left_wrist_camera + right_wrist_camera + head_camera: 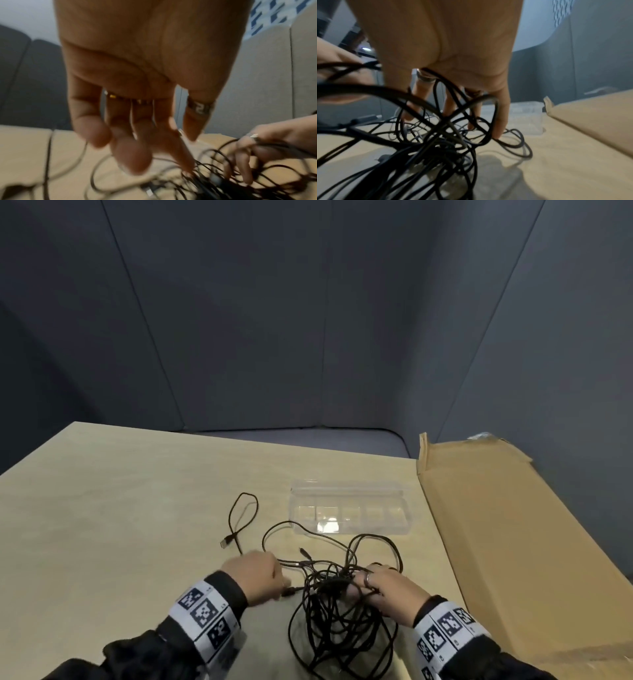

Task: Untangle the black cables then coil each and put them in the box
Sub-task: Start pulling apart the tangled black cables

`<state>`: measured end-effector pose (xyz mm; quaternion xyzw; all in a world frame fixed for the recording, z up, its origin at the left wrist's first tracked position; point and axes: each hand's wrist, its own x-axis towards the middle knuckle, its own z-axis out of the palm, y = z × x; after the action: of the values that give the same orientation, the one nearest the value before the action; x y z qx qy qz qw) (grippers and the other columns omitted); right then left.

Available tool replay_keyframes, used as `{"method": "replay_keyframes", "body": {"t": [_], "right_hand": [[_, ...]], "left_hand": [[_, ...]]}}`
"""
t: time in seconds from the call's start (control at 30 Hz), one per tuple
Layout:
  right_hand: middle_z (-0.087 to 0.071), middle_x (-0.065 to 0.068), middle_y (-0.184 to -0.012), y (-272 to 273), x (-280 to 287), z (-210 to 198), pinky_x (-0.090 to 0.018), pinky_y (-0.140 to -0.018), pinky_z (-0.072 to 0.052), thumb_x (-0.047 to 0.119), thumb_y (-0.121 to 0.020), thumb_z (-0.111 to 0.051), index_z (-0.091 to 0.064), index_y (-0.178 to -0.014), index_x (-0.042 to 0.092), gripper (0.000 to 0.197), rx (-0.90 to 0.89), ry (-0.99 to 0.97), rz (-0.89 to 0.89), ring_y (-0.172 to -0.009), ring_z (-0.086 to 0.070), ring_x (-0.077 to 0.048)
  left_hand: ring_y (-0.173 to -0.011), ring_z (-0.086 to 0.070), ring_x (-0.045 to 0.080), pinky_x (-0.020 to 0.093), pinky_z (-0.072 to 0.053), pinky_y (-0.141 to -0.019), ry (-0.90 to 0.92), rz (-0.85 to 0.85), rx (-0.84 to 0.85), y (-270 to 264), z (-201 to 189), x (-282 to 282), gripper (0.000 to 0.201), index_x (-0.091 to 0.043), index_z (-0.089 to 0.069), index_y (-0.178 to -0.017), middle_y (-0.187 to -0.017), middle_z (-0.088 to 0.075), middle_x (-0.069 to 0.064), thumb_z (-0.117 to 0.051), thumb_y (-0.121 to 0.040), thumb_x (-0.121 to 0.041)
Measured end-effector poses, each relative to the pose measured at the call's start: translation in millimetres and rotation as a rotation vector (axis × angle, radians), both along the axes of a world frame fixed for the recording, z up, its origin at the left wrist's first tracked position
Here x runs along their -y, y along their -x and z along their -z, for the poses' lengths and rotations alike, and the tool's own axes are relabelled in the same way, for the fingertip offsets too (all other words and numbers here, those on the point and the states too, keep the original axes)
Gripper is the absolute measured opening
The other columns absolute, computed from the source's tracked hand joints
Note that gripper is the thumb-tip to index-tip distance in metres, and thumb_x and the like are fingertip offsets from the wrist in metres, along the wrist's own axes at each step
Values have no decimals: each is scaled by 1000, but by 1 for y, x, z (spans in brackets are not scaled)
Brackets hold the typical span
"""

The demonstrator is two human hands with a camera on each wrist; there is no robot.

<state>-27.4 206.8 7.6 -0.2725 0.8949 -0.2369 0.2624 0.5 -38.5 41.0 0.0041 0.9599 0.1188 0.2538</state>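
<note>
A tangle of black cables (339,614) lies on the table's near edge, between my hands. My right hand (380,583) grips the top of the tangle; its fingers (500,121) are threaded through the loops (436,135), and the strands rise off the table. At the tangle's left side, my left hand (260,573) hangs with straight fingers (130,155), their tips among the thin strands (197,169). One cable end loops out to the far left and ends in a USB plug (225,542). The clear plastic box (349,508) stands open just beyond the tangle.
A long flat cardboard carton (513,542) lies along the right side of the wooden table (120,508), close to the box's right end. Dark grey partition walls stand behind the table.
</note>
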Motion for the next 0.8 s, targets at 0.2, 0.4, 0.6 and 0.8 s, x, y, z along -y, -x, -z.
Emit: {"method": "replay_keyframes", "body": {"t": [0.2,0.4,0.6,0.8], "right_hand": [[-72,-3,-72,5,-7,-9,-26,-73,-47,21,-99,-41,-58,-60,16,44,300,472,409,-64,-59,-9],[-64,-16,-61,-1,-28,-17,-17,-41,-36,36,-97,-43,-44,-64,13,40,403,612,694,-50,-60,-16],[-55,-5,-56,-9,-59,-5,-31,-52,-54,31,-91,-58,-50,-93,5,28,452,651,892,-65,-70,-30],[-36,12,-128,-14,-48,-31,-28,-100,-33,56,-66,-71,-38,-118,51,62,-238,434,499,-121,-37,-7]], "left_hand": [[-86,-54,7,20,-45,-78,-340,121,303,-20,45,-19,29,-28,-59,-109,-90,-58,-13,-64,-81,-23],[-61,-57,4,23,-49,-63,-896,-172,211,-30,41,-20,29,-30,-62,-79,-72,-58,-9,-60,-85,-1],[-67,-56,19,32,-51,-69,-1136,-407,139,-19,10,-5,24,-16,-68,-105,-82,-63,0,-56,-89,-2],[-51,-55,10,23,-41,-51,-1129,-252,52,-6,-26,-20,18,-12,-64,-105,-81,-68,1,-55,-91,-5]]}}
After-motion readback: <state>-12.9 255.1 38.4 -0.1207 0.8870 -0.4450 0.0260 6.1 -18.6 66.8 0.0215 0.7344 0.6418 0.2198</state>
